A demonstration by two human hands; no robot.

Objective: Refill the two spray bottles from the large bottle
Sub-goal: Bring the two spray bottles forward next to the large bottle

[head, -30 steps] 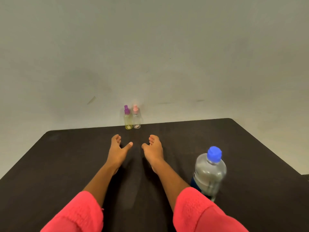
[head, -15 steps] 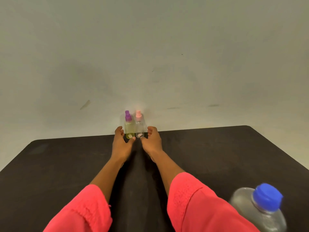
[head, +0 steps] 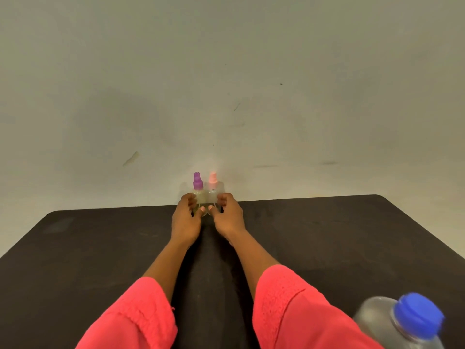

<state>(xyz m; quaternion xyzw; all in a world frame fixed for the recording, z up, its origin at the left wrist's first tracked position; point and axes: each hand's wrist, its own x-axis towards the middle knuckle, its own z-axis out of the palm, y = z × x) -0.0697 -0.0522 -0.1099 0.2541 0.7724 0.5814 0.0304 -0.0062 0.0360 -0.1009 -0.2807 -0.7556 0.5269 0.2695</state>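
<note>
Two small clear spray bottles stand side by side at the far edge of the dark table point(head: 327, 235). The left one has a purple spray top point(head: 197, 182) and a yellowish body; my left hand point(head: 186, 217) grips its body with fingers and thumb curled round it. The right one has a pink spray top point(head: 212, 179); my right hand point(head: 227, 216) grips it the same way. Both bottles are upright on the table. The large clear bottle with a blue cap point(head: 416, 314) stands at the near right corner, partly cut off by the frame.
A plain pale wall point(head: 226, 84) rises directly behind the table's far edge, close to the spray bottles. My red sleeves point(head: 136, 316) cover both forearms in the foreground.
Both hands reached forward across the table and closed round the two spray bottles. The view moved forward, so the large bottle now sits lower right.
</note>
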